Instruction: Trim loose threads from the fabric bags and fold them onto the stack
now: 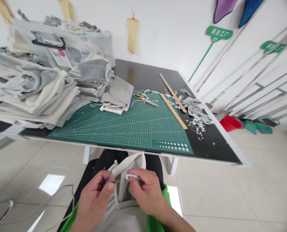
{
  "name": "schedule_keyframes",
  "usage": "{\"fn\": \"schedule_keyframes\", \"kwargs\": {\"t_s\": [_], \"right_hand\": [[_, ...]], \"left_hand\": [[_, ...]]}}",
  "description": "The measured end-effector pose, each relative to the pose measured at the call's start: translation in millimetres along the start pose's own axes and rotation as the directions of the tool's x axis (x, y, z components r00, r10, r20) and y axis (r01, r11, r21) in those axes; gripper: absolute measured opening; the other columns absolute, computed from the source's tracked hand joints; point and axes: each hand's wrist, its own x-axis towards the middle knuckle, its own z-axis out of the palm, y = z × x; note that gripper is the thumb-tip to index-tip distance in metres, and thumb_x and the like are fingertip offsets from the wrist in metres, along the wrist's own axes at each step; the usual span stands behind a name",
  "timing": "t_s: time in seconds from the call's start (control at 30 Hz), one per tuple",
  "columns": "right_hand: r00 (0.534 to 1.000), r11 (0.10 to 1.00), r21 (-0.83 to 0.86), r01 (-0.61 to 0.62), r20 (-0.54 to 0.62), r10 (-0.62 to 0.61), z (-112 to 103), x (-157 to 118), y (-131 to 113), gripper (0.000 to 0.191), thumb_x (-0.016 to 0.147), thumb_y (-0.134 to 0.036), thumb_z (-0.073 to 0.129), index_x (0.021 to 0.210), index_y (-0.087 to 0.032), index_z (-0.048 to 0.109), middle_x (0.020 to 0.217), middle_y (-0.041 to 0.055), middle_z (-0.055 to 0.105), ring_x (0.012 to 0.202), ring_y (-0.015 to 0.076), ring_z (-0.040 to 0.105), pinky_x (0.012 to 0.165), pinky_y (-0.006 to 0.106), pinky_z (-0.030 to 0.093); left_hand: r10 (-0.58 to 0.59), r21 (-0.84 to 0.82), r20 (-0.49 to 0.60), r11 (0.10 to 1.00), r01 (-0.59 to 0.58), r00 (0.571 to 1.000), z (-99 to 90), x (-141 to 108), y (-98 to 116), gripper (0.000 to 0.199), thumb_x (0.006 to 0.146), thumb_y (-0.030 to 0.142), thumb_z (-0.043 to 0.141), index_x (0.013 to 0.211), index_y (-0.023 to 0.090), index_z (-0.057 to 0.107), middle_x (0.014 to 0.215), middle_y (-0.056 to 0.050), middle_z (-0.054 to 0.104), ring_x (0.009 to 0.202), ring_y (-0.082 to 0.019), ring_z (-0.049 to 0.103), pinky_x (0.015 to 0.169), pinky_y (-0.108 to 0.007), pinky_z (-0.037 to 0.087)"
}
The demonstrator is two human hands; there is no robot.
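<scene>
Over my lap, my left hand (96,195) is closed on a slim pointed metal tool (107,179), dark bluish along its body; its exact kind is unclear. My right hand (144,190) pinches the end of a white fabric strip (132,176) between thumb and fingers. Grey and off-white cloth (124,185) lies across my lap, beneath and between both hands. Its upper edge rises towards the table edge. Parts of the cloth are hidden behind my fingers.
A green cutting mat (124,129) covers part of the black table (143,71). On it lie gold-handled scissors (145,99) and a wooden ruler (173,111); another ruler (172,91) and fabric scraps (196,112) lie right. Cloth piles (34,93) and a plastic bin (90,45) stand left.
</scene>
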Motion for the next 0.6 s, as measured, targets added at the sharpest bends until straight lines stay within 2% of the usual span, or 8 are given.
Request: {"fn": "schedule_keyframes", "kwargs": {"t_s": [0.03, 0.1, 0.2, 0.27, 0.33, 0.47, 0.53, 0.6], "right_hand": [[1.0, 1.0, 0.009, 0.009, 0.001, -0.009, 0.2, -0.4, 0.1, 0.02, 0.085, -0.017, 0.055, 0.092, -0.016, 0.074, 0.074, 0.003, 0.071, 0.063, 0.0127, 0.063, 0.066, 0.021, 0.048], [0.999, 1.0, 0.014, 0.004, 0.032, -0.004, 0.5, -1.7, 0.8, 0.027, 0.084, -0.017, 0.055, 0.104, -0.015, 0.073, 0.07, 0.0017, 0.069, 0.057, 0.0113, 0.059, 0.062, 0.02, 0.048], [0.995, 0.999, -0.011, -0.048, 0.085, 0.048, 0.9, -4.0, 3.6, 0.039, 0.082, -0.018, 0.055, 0.118, -0.014, 0.069, 0.055, -0.0044, 0.056, 0.042, 0.0084, 0.042, 0.049, 0.02, 0.041], [0.993, 0.998, -0.031, -0.061, 0.097, 0.063, 1.2, -5.1, 5.9, 0.044, 0.082, -0.019, 0.055, 0.125, -0.015, 0.065, 0.05, -0.0069, 0.047, 0.041, 0.0086, 0.038, 0.047, 0.02, 0.039], [0.994, 0.998, -0.043, -0.044, 0.098, 0.048, 1.2, -5.5, 7.8, 0.049, 0.082, -0.02, 0.055, 0.13, -0.016, 0.062, 0.05, -0.0076, 0.044, 0.043, 0.0094, 0.039, 0.05, 0.021, 0.041], [0.992, 0.997, -0.054, -0.046, 0.118, 0.052, -0.1, -5.1, 8.1, 0.054, 0.082, -0.02, 0.054, 0.137, -0.018, 0.056, 0.051, -0.0077, 0.044, 0.045, 0.01, 0.04, 0.05, 0.02, 0.039], [0.99, 0.997, -0.06, -0.058, 0.122, 0.065, -0.9, -5.3, 7.2, 0.056, 0.082, -0.021, 0.054, 0.138, -0.018, 0.054, 0.052, -0.0074, 0.046, 0.046, 0.0102, 0.041, 0.049, 0.02, 0.039], [0.991, 0.997, -0.058, -0.053, 0.116, 0.059, -1.3, -6.1, 6.8, 0.057, 0.082, -0.021, 0.055, 0.139, -0.02, 0.053, 0.057, -0.006, 0.052, 0.047, 0.0101, 0.043, 0.052, 0.02, 0.041]], "left_hand": [[-0.02, -0.031, 0.044, 0.999, 0.021, 0.999, 1.9, 2.2, -1.7, 0.031, 0.086, 0.049, 0.058, 0.08, 0.019, 0.058, 0.061, 0.005, 0.051, 0.054, -0.009, 0.044, 0.05, -0.019, 0.039], [-0.035, -0.043, 0.057, 0.998, 0.037, 0.998, 5.5, 6.2, -2.5, 0.029, 0.085, 0.046, 0.061, 0.077, 0.018, 0.058, 0.064, 0.004, 0.052, 0.058, -0.009, 0.045, 0.054, -0.019, 0.041], [0.0, -0.009, 0.032, 1.0, 0.0, 0.999, 7.8, 9.5, 0.2, 0.025, 0.085, 0.042, 0.063, 0.077, 0.018, 0.06, 0.068, 0.003, 0.056, 0.064, -0.011, 0.05, 0.06, -0.02, 0.044], [0.022, 0.013, 0.071, 1.0, -0.023, 0.997, 7.3, 10.3, 2.5, 0.024, 0.086, 0.042, 0.062, 0.08, 0.018, 0.062, 0.069, 0.003, 0.057, 0.064, -0.011, 0.051, 0.06, -0.02, 0.044], [0.035, 0.021, 0.104, 0.999, -0.037, 0.994, 6.2, 10.7, 4.1, 0.024, 0.086, 0.041, 0.062, 0.083, 0.018, 0.065, 0.071, 0.002, 0.06, 0.066, -0.012, 0.053, 0.061, -0.021, 0.045], [0.017, 0.005, 0.084, 1.0, -0.018, 0.996, 3.7, 11.5, 4.9, 0.024, 0.085, 0.042, 0.063, 0.083, 0.018, 0.067, 0.075, 0.0, 0.063, 0.07, -0.014, 0.055, 0.064, -0.022, 0.046], [-0.015, -0.023, 0.09, 1.0, 0.018, 0.996, 2.8, 12.3, 2.9, 0.025, 0.083, 0.043, 0.065, 0.084, 0.018, 0.067, 0.075, 0.001, 0.062, 0.069, -0.013, 0.054, 0.063, -0.022, 0.045], [-0.093, -0.126, 0.105, 0.986, 0.107, 0.99, 3.4, 13.8, -0.7, 0.029, 0.082, 0.046, 0.067, 0.087, 0.017, 0.067, 0.065, 0.003, 0.056, 0.06, -0.01, 0.049, 0.055, -0.02, 0.04]]}}
